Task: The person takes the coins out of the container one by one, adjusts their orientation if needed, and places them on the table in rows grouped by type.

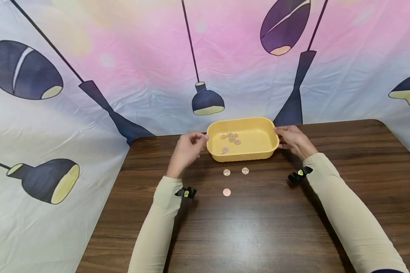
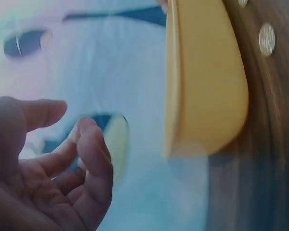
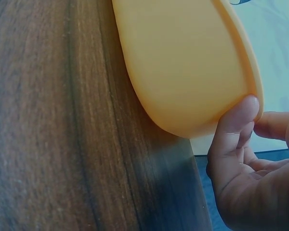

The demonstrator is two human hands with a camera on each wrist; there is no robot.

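A yellow plastic tray (image 1: 256,156) with rounded corners stands near the table's far edge, with several coins (image 1: 232,139) lying in its left half. My right hand (image 1: 295,141) pinches the tray's right end at the rim; in the right wrist view its fingertips (image 3: 248,107) are right at that rim. My left hand (image 1: 188,150) is at the tray's left end, overlapping the rim in the head view. In the left wrist view, a gap shows between the left hand (image 2: 62,168) and the tray (image 2: 207,82), its fingers loosely bent with nothing between them.
On the brown wooden table (image 1: 259,227), two coins (image 1: 245,171) lie just in front of the tray. A reddish coin (image 1: 227,192) lies nearer to me. A cloth backdrop (image 1: 150,102) printed with lamps hangs close behind the table's far edge.
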